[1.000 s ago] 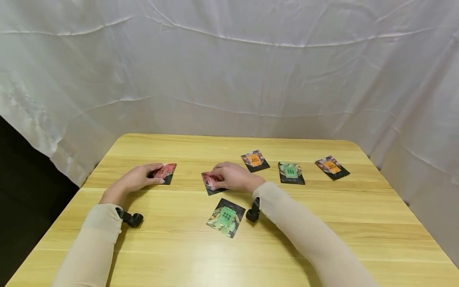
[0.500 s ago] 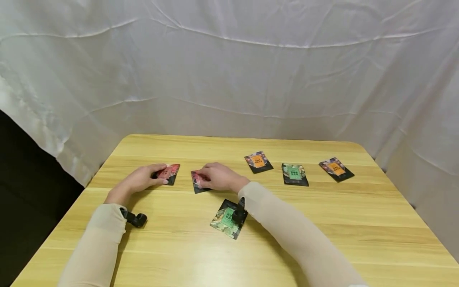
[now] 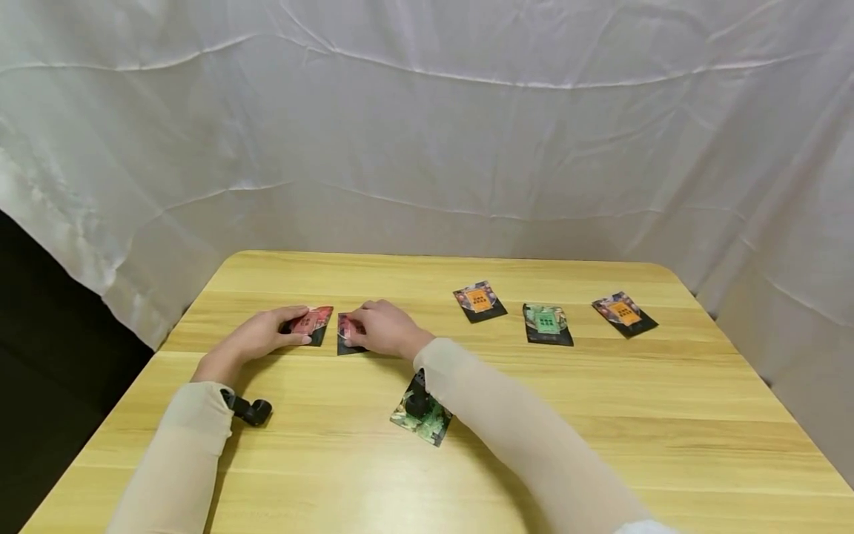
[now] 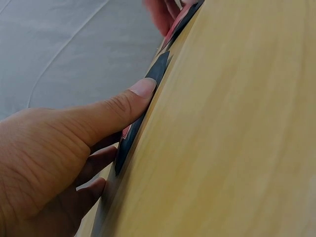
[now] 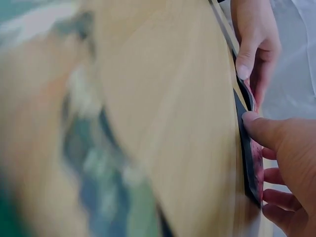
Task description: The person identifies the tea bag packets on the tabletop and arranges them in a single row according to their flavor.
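Observation:
At the table's left side, a red-and-black sachet (image 3: 313, 322) lies flat, with my left hand (image 3: 259, 335) holding it by its left part. The left wrist view shows that thumb (image 4: 143, 89) on the sachet's black edge, the fingers bent on the far side. A second red-and-black sachet (image 3: 344, 337) lies just right of the first, a narrow gap between them. My right hand (image 3: 387, 328) grips it from the right and covers much of its face. In the right wrist view the thumb (image 5: 252, 118) presses its near edge and the other fingers lie along the opposite side.
A green-labelled sachet (image 3: 427, 423) lies under the right wrist's camera, partly covered. Farther right on the wooden table (image 3: 320, 475) are an orange-labelled sachet (image 3: 480, 301), another green one (image 3: 548, 324) and another orange one (image 3: 624, 314). A pale curtain (image 3: 427, 148) hangs behind the table.
My right hand has slid its red sachet leftward, close to the one under my left hand, and the sachet has turned straighter. The left hand has stayed on its sachet.

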A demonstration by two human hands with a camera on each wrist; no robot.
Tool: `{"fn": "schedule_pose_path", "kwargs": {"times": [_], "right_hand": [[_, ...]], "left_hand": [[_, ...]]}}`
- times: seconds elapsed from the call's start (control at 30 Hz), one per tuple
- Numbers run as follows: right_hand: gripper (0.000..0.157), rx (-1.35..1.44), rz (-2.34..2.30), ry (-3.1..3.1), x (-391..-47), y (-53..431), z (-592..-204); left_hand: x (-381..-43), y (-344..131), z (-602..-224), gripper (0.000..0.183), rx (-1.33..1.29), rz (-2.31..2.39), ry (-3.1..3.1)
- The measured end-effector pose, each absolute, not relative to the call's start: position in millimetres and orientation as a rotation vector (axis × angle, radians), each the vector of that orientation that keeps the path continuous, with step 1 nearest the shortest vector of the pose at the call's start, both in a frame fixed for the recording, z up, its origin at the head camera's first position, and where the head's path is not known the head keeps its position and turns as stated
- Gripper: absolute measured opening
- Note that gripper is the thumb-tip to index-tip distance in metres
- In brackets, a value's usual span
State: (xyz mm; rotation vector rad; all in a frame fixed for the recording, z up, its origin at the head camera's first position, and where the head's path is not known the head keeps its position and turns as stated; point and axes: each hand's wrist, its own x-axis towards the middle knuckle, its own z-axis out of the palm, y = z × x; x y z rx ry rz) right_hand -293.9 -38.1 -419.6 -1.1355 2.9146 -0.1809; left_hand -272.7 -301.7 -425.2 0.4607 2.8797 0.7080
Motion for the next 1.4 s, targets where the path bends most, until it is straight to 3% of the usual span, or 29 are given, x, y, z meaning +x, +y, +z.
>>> {"fn": "schedule_pose_path", "kwargs": {"times": [0.63,1.4], "right_hand": [[0.06,-0.799,-0.295,3.034,-293,-66,-427],[0.059,-0.819,-0.239,3.062,-291,-66,-426]], "left_hand": [[-274,-304,-426,0.077,0.458,0.719,2.882],[-273,-303,-426,0.076,0.458,0.737,2.876]]}}
